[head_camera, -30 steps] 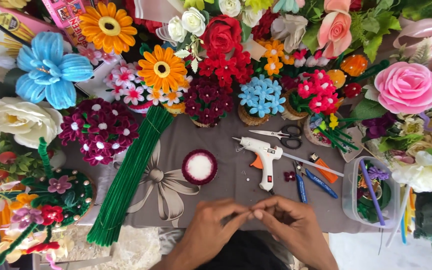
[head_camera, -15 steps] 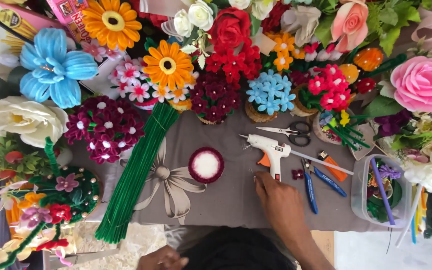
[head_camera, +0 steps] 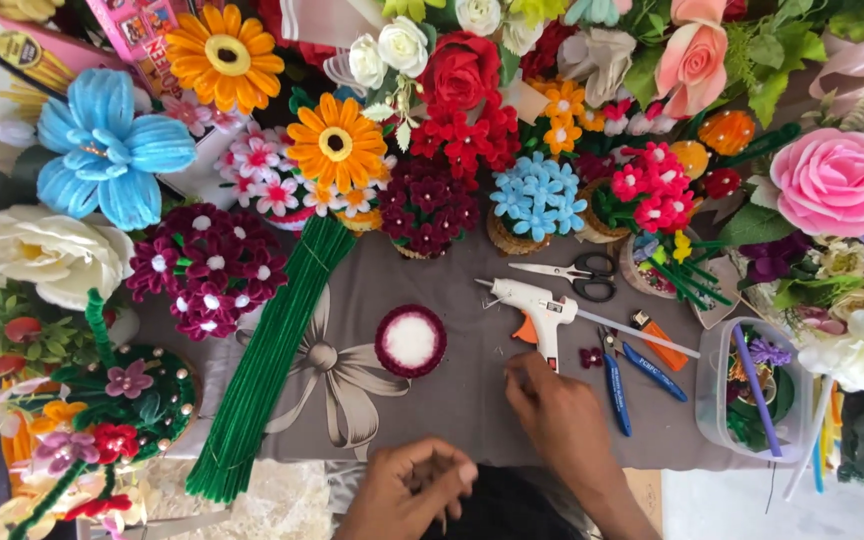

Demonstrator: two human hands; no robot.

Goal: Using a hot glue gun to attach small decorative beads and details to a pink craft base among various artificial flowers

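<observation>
Right hand is laid on the grey cloth, fingers curled toward the handle base of the white glue gun; whether anything is pinched cannot be told. Left hand is loosely closed at the near edge, contents not discernible. Open cloth is seen between the green stem bundle on the left and the blue pliers on the right. The far edge is crowded by flowers.

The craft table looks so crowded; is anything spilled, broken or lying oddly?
Nothing stands out. The glue gun, scissors and blue pliers lie flat on the grey cloth, and the green stem bundle stays bunched. The right hand reaches toward the glue gun.
</observation>
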